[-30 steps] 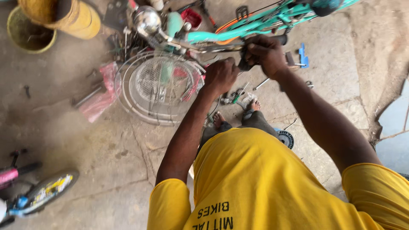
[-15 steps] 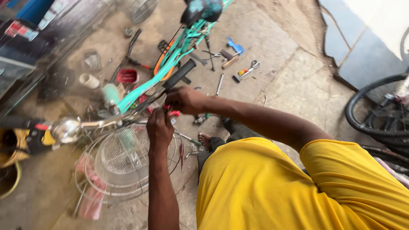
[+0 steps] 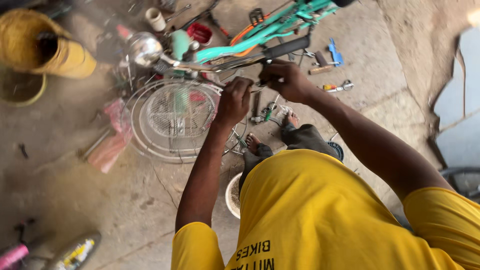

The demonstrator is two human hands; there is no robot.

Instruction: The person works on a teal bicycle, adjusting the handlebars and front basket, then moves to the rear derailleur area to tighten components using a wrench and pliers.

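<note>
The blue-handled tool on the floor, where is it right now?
In the head view, the blue-handled tool lies on the concrete floor at upper right, just beyond the black handlebar grip and above the right hand.

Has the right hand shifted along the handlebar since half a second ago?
No. The right hand stays just under the black grip of the teal bicycle, as before; the camera swung, not the hand. The left hand stays beside it.

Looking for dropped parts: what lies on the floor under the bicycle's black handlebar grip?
Under the black handlebar grip, small metal tools lie on the concrete floor beside two bare feet. The right hand covers whatever lies directly beneath it.
</note>
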